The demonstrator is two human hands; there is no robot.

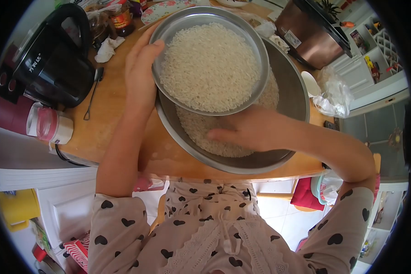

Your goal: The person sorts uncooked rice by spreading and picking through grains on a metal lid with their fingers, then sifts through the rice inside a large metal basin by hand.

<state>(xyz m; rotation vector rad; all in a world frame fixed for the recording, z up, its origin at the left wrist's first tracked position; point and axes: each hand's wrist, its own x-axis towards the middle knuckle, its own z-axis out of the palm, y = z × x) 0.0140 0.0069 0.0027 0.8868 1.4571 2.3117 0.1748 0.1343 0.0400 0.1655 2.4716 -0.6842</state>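
My left hand [139,68] is closed on the left rim of a round metal dish [156,73], thumb on top. White rice [210,66] fills the dish, which is held over a large metal basin [290,86]. More rice [198,130] lies in the basin. My right hand [253,130] is down in the basin, just above or touching that rice, close under the dish's lower rim. Its thumb is stretched out to the left; the other fingers are blurred and partly hidden by the dish.
On the wooden table [123,98] stand a black kettle [55,59], a lidded jar [55,125], a spoon [93,93] and a sauce jar [122,20] on the left. A brown cooker [313,32], a white cup [310,84] and a plastic bag [334,93] sit right of the basin.
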